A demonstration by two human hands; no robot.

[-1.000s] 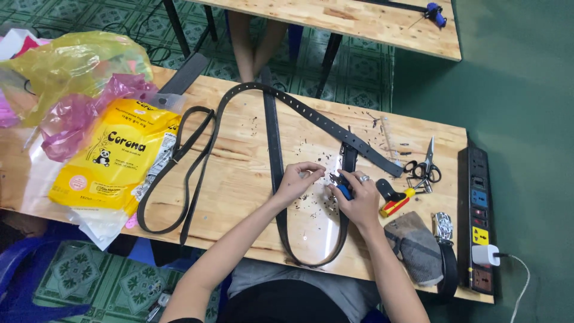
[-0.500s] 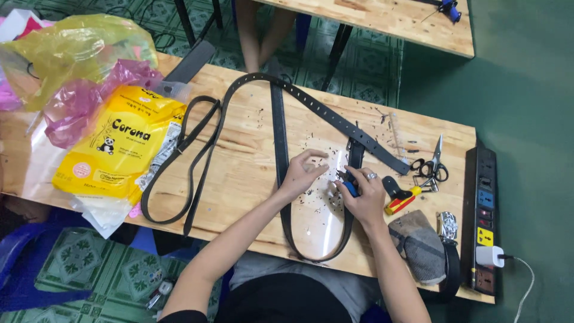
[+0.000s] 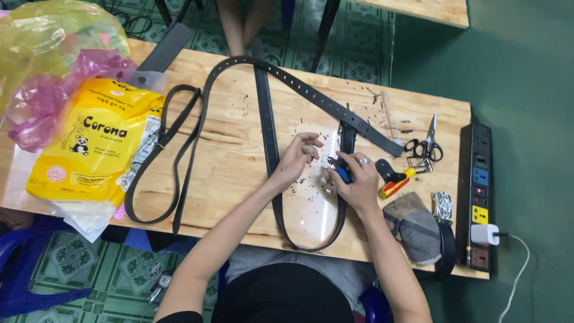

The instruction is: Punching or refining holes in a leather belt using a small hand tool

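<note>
Yellow plastic pack (image 3: 95,143) lies flat at table's left end, under a translucent pink bag (image 3: 54,96); contents not discernible. Black leather belt (image 3: 269,119) loops across the wooden table (image 3: 239,161). Left hand (image 3: 296,160): fingers curled, pinching a small piece at the fingertips. Right hand (image 3: 359,179): closed around a blue-handled tool (image 3: 341,170), just beside the belt strap. Scissors (image 3: 426,143) lie near the right edge.

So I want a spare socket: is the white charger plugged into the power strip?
Plugged in: the white charger sits in the power strip, cable trailing off right.
</note>
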